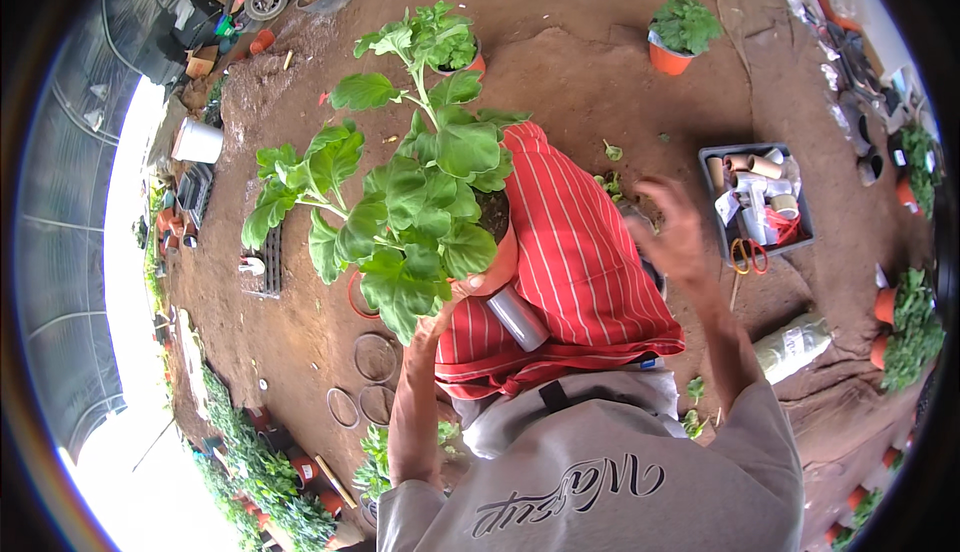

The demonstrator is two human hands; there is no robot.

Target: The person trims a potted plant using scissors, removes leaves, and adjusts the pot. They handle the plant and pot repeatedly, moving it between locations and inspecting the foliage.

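A leafy green potted plant leans over to the left, its orange plastic pot resting by the red striped apron on my lap. My left hand grips the lower side of that pot, partly covered by leaves. Below the pot, a grey cylinder lies on the apron. Raised to the right of my lap, my right hand has its fingers apart and holds nothing; it is slightly blurred. Beyond it sits a dark plastic crate with rolls of tape, wrapped items and scissors with orange and red handles.
Two more potted plants stand ahead on the dirt floor, one at the right and one behind the held plant. Wire rings lie at the left, near a black tray. A filled plastic bag lies at the right.
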